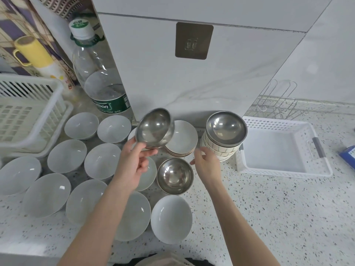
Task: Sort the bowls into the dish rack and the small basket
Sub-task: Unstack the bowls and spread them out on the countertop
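Head view: left hand (132, 166) pinches the rim of a steel bowl (154, 128), thumb and fingers curled on its lower edge, bowl lifted and tilted toward the viewer. Right hand (206, 163) holds nothing; fingers loosely bent, close beside a stack of ribbed bowls (217, 150); whether it touches them I cannot tell.

Second steel bowl (175, 178) sits upright on the desk (269, 208) between the two wrists. A third (226, 128) caps the ribbed stack. Stack of shallow white saucers (183, 141) lies behind the lifted bowl.

White bowls (67, 156), glossy, smooth and round, lie in loose rows across the left of the speckled stone desk.

Progress, by my reckoning: barely started. Slatted cream dish rack (28, 112) at far left shows no bowls in it; perforated white small basket (284, 146) at right holds nothing visible. Nearly everything remains to be sorted.

Large clear water bottle (99, 77) stands behind the bowls.
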Tool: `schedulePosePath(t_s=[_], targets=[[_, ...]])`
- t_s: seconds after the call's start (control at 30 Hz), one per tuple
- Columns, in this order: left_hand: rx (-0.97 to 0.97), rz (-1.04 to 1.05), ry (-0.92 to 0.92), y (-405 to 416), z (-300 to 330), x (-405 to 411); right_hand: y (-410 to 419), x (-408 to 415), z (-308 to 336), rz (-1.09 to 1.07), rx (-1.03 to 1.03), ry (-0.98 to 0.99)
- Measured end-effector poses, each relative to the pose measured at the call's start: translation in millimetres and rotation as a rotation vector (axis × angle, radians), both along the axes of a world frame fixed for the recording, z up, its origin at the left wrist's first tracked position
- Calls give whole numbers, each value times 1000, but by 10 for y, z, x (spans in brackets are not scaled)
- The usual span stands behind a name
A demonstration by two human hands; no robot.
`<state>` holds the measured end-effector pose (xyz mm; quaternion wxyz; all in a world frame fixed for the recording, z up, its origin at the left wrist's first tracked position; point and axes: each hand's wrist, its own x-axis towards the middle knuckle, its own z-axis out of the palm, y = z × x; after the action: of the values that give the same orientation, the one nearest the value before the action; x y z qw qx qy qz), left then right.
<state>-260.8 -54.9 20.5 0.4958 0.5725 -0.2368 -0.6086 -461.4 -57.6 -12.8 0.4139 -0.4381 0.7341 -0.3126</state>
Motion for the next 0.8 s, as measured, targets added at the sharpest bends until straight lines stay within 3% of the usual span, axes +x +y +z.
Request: schedulePosePath(t_s=[0.23,0.43,0.8], targets=[[18,95,3,279,-66,312,-294,247,12,58,70,201],[81,106,-37,465,-198,405,-355,280,23,52,70,230],[105,131,1,686,-256,480,-336,290,90,-34,-6,-25]])
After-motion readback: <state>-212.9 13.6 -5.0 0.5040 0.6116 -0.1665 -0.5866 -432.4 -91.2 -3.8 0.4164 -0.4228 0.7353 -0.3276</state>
